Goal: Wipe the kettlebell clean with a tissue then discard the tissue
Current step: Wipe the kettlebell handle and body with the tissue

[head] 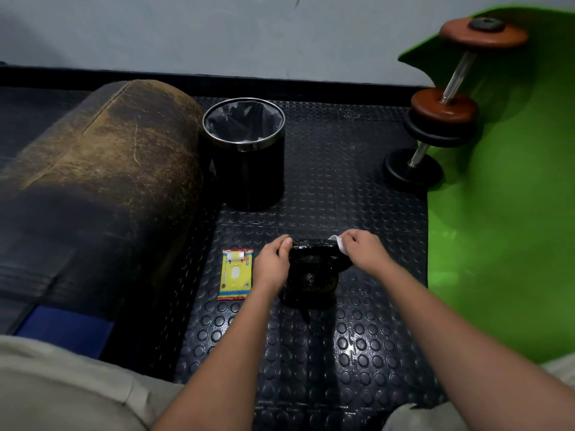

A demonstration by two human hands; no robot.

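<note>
We see the right hand (362,248) pinching a white tissue (338,244) against the right end of the handle of a black kettlebell (311,276), fingers curled over the crumpled sheet. The left hand (273,262) grips the handle's left end, fingertips curled on top, so both hands are closed on the same handle, a short way apart. The kettlebell stands upright on a black rubber floor mat (357,181) covered in raised round studs, glossy where the light falls. Just left of the left hand a flat yellow tissue packet (236,274) lies on the mat, its white flap at the far end. Beyond the kettlebell stands a round black waste bin (245,154) with a shiny metal rim and a dark liner; we cannot tell for certain what the pale scrap inside is. A worn padded roll (102,169) of cracked brown-and-black leather fills the left side, touching or nearly touching the bin. To the right a bright green mat (504,228) runs up the pale grey wall (217,32), and a dumbbell (448,104) with rust-brown and black plates on a chrome bar leans across its edge.
</note>
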